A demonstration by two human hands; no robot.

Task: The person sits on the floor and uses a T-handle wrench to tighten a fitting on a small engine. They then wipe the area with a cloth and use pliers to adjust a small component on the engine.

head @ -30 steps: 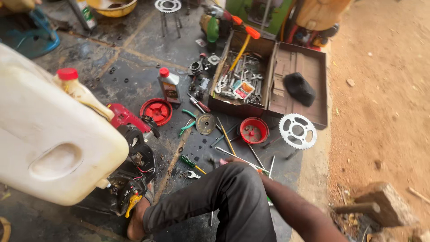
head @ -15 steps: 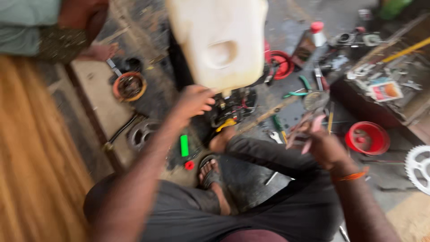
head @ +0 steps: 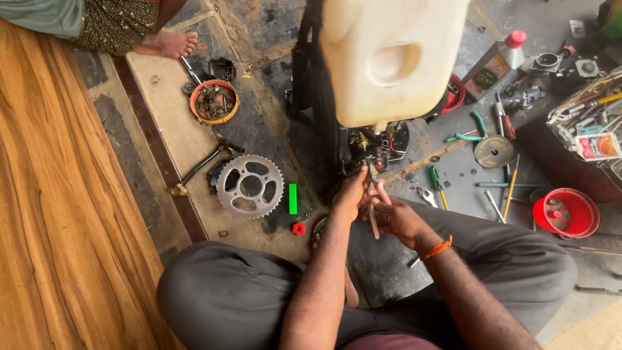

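Note:
A big white plastic jerrycan (head: 389, 55) hangs over a small black engine part (head: 372, 146) on the oily floor. My left hand (head: 352, 192) reaches under the can and touches that engine part. My right hand (head: 396, 219) is closed on pink-handled pliers (head: 374, 210), whose jaws point up at the same spot. Both hands sit close together above my knees.
A toothed sprocket (head: 249, 186) and a green strip (head: 293, 198) lie to the left. An orange bowl of parts (head: 214, 101) sits further back near another person's bare foot (head: 170, 44). Tools, a red funnel (head: 565, 212), a bottle (head: 495, 60) and a toolbox (head: 586, 139) crowd the right.
The view has swung left and steadied. Both my hands have come together under the white can, the right one now gripping the pliers against the engine part.

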